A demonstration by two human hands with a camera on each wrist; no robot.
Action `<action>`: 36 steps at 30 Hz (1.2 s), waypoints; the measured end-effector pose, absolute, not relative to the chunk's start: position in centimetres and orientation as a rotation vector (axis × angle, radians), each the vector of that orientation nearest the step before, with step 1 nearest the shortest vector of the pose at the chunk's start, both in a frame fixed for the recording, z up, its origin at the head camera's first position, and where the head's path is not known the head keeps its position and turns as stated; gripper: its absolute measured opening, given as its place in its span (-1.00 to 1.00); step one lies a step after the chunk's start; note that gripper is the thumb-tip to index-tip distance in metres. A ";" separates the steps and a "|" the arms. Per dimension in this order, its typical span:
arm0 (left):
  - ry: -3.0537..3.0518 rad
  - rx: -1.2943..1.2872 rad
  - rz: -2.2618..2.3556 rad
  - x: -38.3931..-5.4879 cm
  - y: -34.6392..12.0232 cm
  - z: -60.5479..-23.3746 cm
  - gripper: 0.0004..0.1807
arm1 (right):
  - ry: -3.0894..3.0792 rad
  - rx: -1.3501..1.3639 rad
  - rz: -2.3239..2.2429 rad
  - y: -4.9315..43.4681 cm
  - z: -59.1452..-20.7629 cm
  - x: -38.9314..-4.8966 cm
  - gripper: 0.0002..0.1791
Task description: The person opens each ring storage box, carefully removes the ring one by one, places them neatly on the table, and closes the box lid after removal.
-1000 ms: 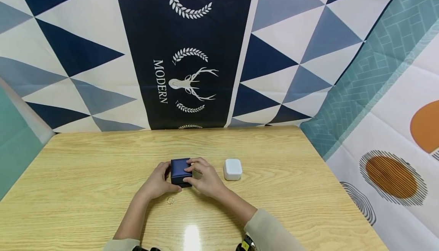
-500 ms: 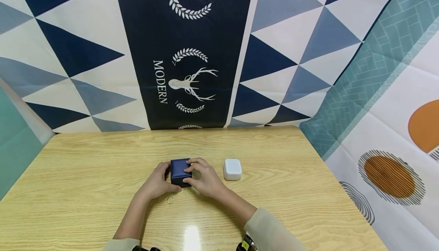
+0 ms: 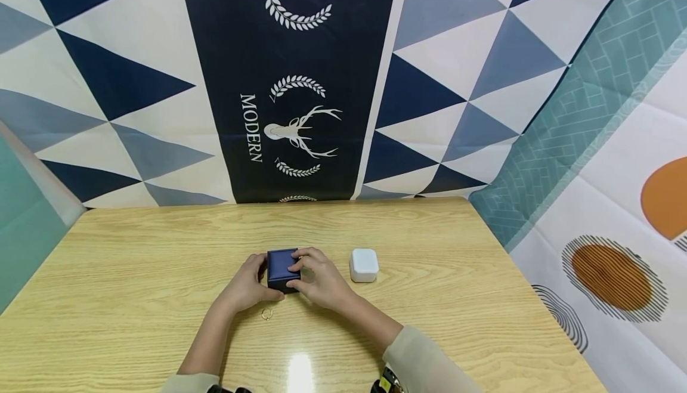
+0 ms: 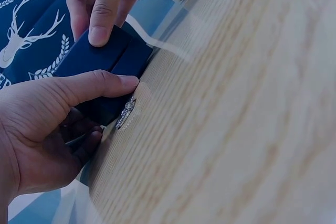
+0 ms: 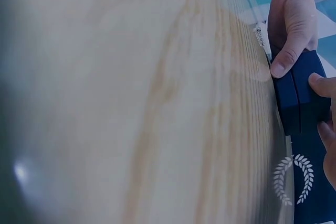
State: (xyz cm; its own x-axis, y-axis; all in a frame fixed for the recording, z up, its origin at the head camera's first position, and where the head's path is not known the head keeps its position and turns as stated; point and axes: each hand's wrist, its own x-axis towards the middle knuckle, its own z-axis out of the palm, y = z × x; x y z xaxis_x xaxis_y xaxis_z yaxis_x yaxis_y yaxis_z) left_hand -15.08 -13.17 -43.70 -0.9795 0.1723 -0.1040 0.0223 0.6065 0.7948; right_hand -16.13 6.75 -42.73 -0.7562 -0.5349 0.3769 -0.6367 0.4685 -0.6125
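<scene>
A small navy blue ring box (image 3: 281,263) stands closed on the wooden table, between the two hands. My left hand (image 3: 244,284) grips its lower part from the left, thumb along the front face near the table. From the right, my right hand (image 3: 324,281) pinches the lid, with the thumb at the front and fingertips over the top. A seam between lid and base shows in the right wrist view. Just in front of the box lies a ring (image 4: 126,113) set with small clear stones, close below the left thumb.
To the right of the right hand sits a small white rounded cube (image 3: 364,265). The wooden table (image 3: 456,297) ends at the back against a patterned cloth (image 3: 300,53) with a deer-head print. A light glare lies on the tabletop near the front.
</scene>
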 end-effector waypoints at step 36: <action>2.675 0.197 1.260 -14.8 -12.7 -42.8 0.15 | -2.657 0.910 1.048 7.7 -41.8 -15.8 -0.69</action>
